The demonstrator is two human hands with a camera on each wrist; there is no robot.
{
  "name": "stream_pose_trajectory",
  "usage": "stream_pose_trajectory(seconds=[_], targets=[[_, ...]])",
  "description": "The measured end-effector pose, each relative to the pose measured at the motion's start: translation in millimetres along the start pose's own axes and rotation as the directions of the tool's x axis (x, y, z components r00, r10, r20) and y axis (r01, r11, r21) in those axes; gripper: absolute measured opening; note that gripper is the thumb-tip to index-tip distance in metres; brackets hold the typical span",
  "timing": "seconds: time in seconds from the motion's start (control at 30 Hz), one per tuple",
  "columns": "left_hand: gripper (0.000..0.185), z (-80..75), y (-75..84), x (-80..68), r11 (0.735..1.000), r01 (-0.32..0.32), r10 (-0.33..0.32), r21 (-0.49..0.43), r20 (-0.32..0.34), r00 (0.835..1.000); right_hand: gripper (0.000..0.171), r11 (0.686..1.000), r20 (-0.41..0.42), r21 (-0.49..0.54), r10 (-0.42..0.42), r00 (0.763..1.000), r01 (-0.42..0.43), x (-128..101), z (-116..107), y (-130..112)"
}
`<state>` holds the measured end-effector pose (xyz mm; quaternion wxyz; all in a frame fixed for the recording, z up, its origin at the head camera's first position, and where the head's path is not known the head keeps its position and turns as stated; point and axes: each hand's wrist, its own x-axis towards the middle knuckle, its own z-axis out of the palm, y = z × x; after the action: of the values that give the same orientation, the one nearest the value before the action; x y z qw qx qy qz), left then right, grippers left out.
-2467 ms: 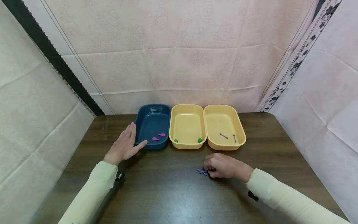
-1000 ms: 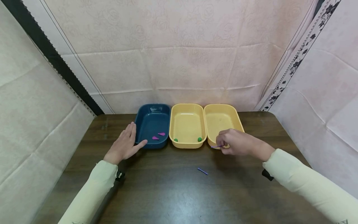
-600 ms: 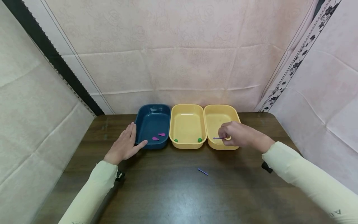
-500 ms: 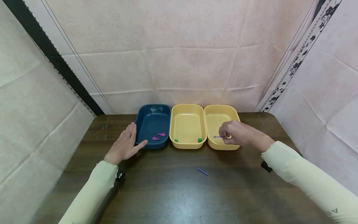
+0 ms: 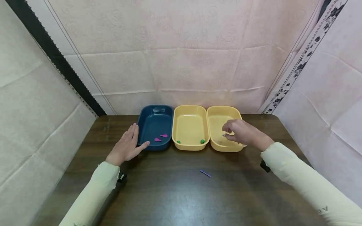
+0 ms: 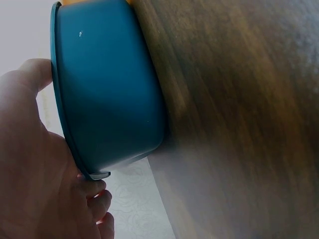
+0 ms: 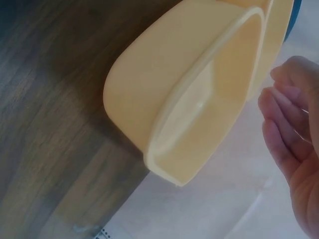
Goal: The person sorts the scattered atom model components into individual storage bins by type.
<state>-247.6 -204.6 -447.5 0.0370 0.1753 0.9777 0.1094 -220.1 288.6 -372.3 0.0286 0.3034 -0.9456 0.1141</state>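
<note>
I see pink cloth sheets [image 5: 183, 53] walling the space at 9, 12 and 3 o'clock, with a dark wooden counter [image 5: 169, 194] filling the floor of it. The counter's near half is bare wood, apart from one purple stick [image 5: 205, 173] lying alone toward 6 o'clock, well apart from everything. Three tubs sit edge to edge along the far rim at 12: a blue tub [image 5: 155, 127], a middle yellow tub [image 5: 190, 127] and a right yellow tub [image 5: 223, 119]. My left hand [image 5: 125, 146] lies flat, fingers straight, against the blue tub's outer wall at 9 o'clock. My right hand [image 5: 240, 133] hovers over the right yellow tub, fingers relaxed, holding nothing; a stick [image 5: 224, 135] shows just under its fingertips. Two pink pieces [image 5: 160, 137] lie in the blue tub, two green balls [image 5: 190, 142] in the middle one.
</note>
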Motion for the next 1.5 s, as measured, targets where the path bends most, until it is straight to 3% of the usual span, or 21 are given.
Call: stream_pose_trajectory(seconds=[0.1, 0.4, 0.8, 1.27, 1.5], targets=[[0.11, -0.1, -0.2, -0.3, 1.0, 0.001, -0.001, 0.003, 0.002, 1.0, 0.014, 1.0, -0.022, -0.003, -0.005, 1.0, 0.005, -2.2, -1.1, -3.3], [0.109, -1.3, 0.1, 0.2, 1.0, -0.001, 0.001, 0.003, 0.004, 1.0, 0.014, 0.99, -0.037, 0.001, -0.138, 0.99, 0.138, -9.5, -4.4, -32.2], [0.108, -0.7, 2.5, -0.8, 1.0, -0.001, 0.001, -0.014, -0.001, 1.0, 0.014, 0.977, -0.031, 0.004, -0.215, 0.976, 0.215, -20.1, 19.3, -63.2], [0.109, -1.6, 2.7, 0.4, 1.0, 0.004, -0.004, 0.002, 0.006, 1.0, 0.012, 0.972, 0.122, 0.081, -0.227, 0.966, 0.219, -28.2, 46.1, -83.4], [0.11, -1.1, 1.0, 1.6, 1.0, 0.005, -0.005, 0.005, 0.019, 1.0, 0.01, 0.977, 0.177, 0.125, -0.195, 0.965, 0.175, -28.2, 65.0, -86.4]])
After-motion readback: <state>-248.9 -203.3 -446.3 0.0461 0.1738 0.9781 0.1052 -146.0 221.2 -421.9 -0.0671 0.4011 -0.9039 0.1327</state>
